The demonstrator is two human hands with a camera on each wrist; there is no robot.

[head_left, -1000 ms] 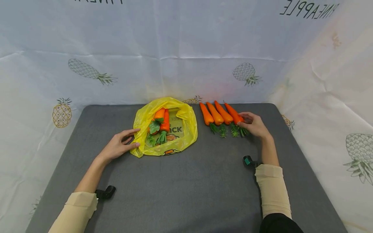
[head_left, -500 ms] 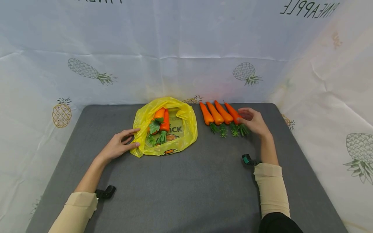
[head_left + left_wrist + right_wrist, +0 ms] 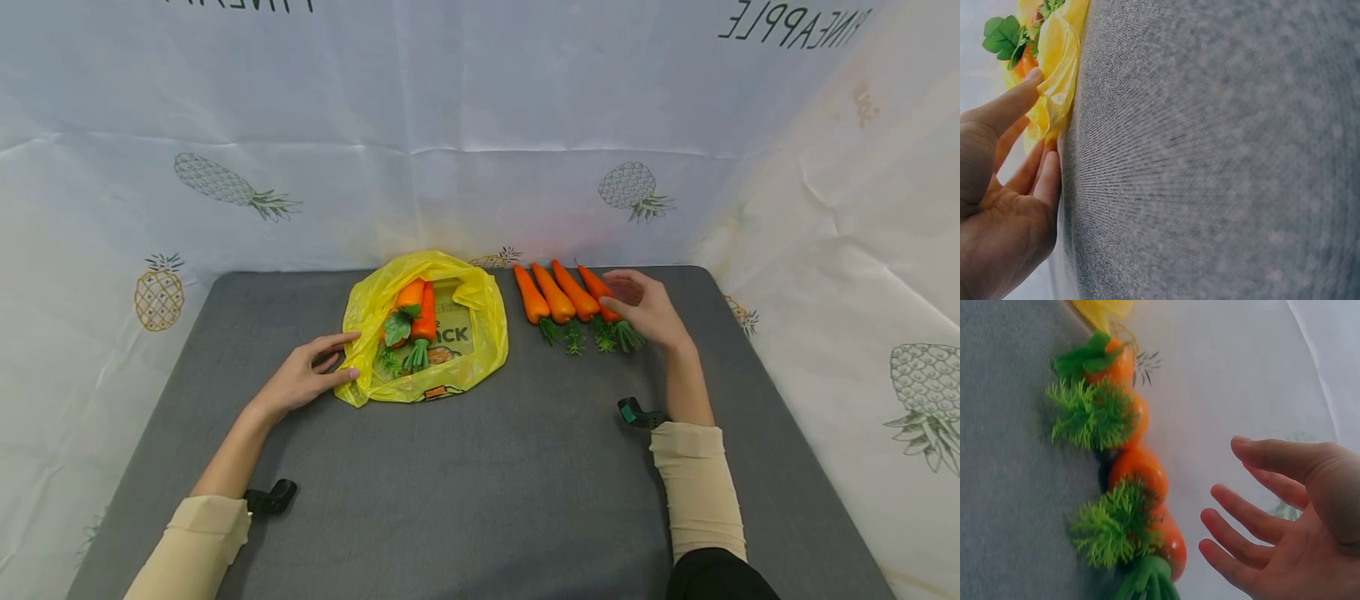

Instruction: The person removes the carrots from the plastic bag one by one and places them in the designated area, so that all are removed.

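A yellow plastic bag [image 3: 489, 333] lies spread with its mouth facing up; orange carrots [image 3: 424, 312] with green tops are inside. My left hand [image 3: 303, 377] touches the bag's left rim, thumb and fingers apart; in the left wrist view the thumb lies against the yellow plastic [image 3: 1060, 59]. To the right of the bag several carrots [image 3: 553, 292] form a row, tips toward the wall. My right hand [image 3: 651, 315] is over the rightmost carrot [image 3: 597, 288], holding nothing. In the right wrist view its fingers [image 3: 1235, 506] are spread, apart from the carrots [image 3: 1138, 475].
The grey table [image 3: 465, 483] runs back to a pale cloth [image 3: 450, 200] printed with pineapples, which also hangs at both sides. Black wrist cameras [image 3: 272, 497] are worn on both forearms.
My right hand has drifted slightly left and away from the viewer, moving along the rightmost carrot. My left hand, the bag and the carrots have stayed put.
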